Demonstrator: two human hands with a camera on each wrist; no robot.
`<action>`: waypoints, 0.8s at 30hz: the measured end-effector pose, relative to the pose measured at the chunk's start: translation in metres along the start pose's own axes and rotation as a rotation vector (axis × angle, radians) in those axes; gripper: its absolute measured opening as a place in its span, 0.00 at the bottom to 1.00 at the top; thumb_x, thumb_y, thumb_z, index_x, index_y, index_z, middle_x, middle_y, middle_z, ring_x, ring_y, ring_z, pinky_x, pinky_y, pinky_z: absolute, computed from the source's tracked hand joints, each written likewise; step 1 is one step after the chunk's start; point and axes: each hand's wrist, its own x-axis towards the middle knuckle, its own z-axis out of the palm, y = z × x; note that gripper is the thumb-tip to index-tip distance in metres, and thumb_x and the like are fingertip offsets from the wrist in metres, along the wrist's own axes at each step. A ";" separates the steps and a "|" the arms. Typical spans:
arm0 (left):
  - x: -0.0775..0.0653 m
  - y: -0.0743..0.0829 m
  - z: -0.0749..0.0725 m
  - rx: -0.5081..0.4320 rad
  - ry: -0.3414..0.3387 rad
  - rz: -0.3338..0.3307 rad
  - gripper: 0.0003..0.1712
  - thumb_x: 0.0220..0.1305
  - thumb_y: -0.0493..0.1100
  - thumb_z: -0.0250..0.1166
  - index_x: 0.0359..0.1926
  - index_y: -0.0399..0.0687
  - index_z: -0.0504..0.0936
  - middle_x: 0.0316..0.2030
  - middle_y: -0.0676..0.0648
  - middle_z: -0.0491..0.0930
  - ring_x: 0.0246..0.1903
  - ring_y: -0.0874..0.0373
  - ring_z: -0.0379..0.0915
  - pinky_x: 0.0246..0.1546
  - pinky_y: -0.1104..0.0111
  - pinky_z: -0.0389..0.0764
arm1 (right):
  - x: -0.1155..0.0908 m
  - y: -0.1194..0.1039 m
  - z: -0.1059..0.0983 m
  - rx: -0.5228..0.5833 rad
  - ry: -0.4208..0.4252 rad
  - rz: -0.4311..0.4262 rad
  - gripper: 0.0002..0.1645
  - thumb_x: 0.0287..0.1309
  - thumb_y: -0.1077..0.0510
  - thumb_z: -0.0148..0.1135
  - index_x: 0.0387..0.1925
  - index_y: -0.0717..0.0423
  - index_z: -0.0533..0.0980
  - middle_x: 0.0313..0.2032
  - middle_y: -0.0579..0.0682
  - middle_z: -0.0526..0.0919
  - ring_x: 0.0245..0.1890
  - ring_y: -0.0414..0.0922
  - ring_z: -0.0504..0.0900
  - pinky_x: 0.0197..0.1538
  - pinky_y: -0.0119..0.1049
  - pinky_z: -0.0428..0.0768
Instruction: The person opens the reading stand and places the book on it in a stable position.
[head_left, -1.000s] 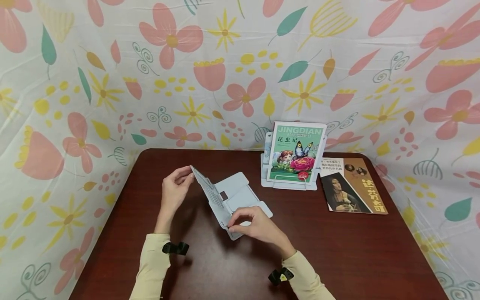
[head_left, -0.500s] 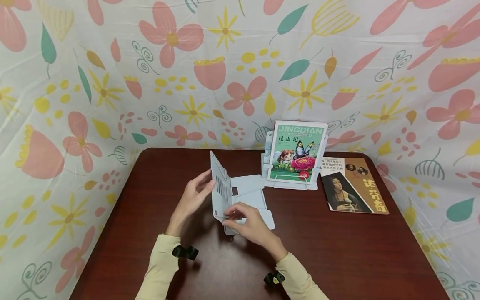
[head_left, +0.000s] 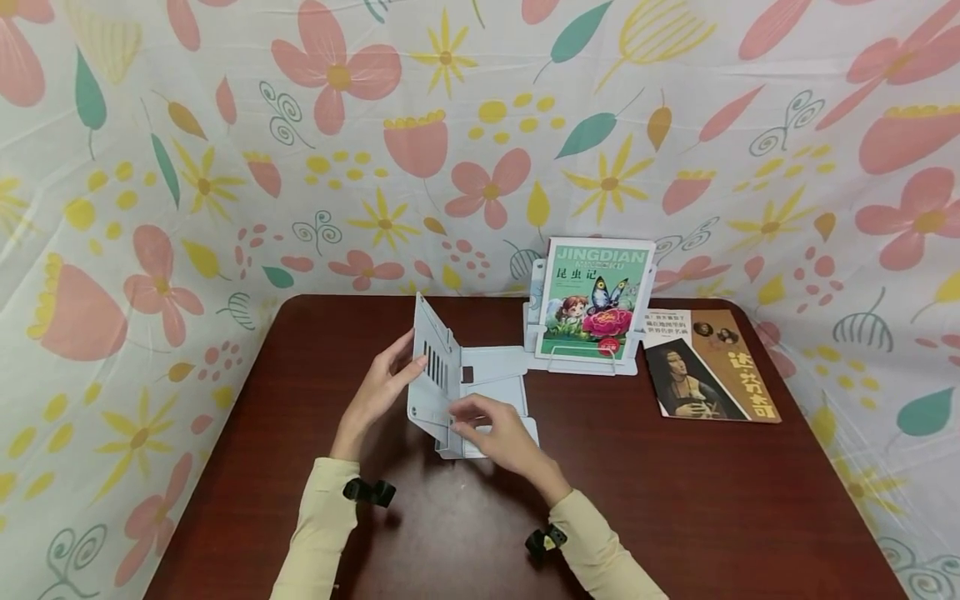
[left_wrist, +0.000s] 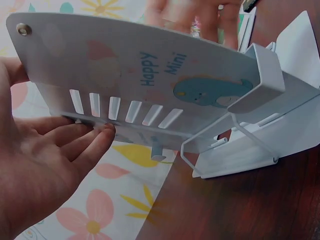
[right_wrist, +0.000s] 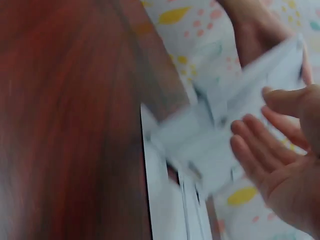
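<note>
A pale blue folding book stand (head_left: 491, 387) stands part-unfolded on the table, its slotted panel (head_left: 431, 367) raised steeply at the left. My left hand (head_left: 378, 392) grips that panel's outer side; in the left wrist view the thumb is at its edge and the fingers lie under the slots. "Happy Mini" and a blue dinosaur (left_wrist: 212, 90) are printed on this face, beside a wire holder (left_wrist: 205, 130). My right hand (head_left: 506, 433) is by the panel's lower inner side, fingers loosely bent with nothing seen between them and the thumb. Whether its fingertips touch the panel is blurred.
Behind to the right, a second stand (head_left: 536, 321) bears a green picture-covered book (head_left: 596, 304). A brown book with a portrait (head_left: 708, 367) lies flat beside it at the table's right edge. Flowered cloth (head_left: 480, 108) hangs around the dark wooden table (head_left: 465, 533).
The panel has swung up from a leftward lean to a steeper stance, and the stand has turned. My left hand has moved right from the panel's top corner to its side. My right hand has shifted slightly.
</note>
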 end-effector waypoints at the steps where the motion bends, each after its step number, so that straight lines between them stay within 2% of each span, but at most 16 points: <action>1: 0.001 -0.001 0.000 -0.001 -0.003 -0.004 0.37 0.75 0.42 0.57 0.79 0.38 0.54 0.74 0.34 0.63 0.73 0.41 0.62 0.70 0.46 0.66 | 0.000 0.006 -0.005 -0.037 -0.003 0.031 0.13 0.63 0.63 0.67 0.49 0.62 0.82 0.46 0.58 0.87 0.44 0.52 0.88 0.49 0.42 0.87; 6: 0.002 -0.002 0.000 -0.004 -0.002 -0.003 0.38 0.75 0.44 0.57 0.79 0.39 0.54 0.75 0.35 0.60 0.74 0.41 0.60 0.71 0.45 0.64 | -0.005 0.041 -0.030 -0.332 0.018 0.174 0.09 0.57 0.67 0.70 0.41 0.61 0.83 0.37 0.55 0.83 0.35 0.46 0.82 0.40 0.36 0.83; 10: 0.003 -0.002 0.002 -0.011 0.002 0.008 0.38 0.75 0.43 0.57 0.79 0.38 0.54 0.77 0.37 0.58 0.75 0.41 0.58 0.72 0.46 0.62 | -0.007 0.057 -0.040 -0.446 0.022 0.223 0.05 0.56 0.69 0.69 0.34 0.59 0.82 0.32 0.51 0.79 0.32 0.42 0.76 0.38 0.36 0.78; 16: 0.005 0.001 0.008 -0.012 -0.011 0.021 0.38 0.76 0.42 0.56 0.79 0.37 0.52 0.76 0.35 0.59 0.72 0.39 0.62 0.70 0.46 0.66 | -0.005 0.066 -0.047 -0.440 0.013 0.201 0.06 0.61 0.71 0.63 0.31 0.59 0.78 0.30 0.51 0.76 0.30 0.42 0.73 0.35 0.35 0.76; 24: 0.004 0.011 0.024 0.042 -0.026 0.023 0.42 0.73 0.42 0.60 0.80 0.41 0.50 0.77 0.36 0.57 0.72 0.38 0.62 0.70 0.44 0.66 | -0.007 0.076 -0.055 -0.276 -0.040 0.197 0.02 0.65 0.68 0.59 0.37 0.63 0.78 0.33 0.52 0.78 0.33 0.41 0.73 0.37 0.31 0.74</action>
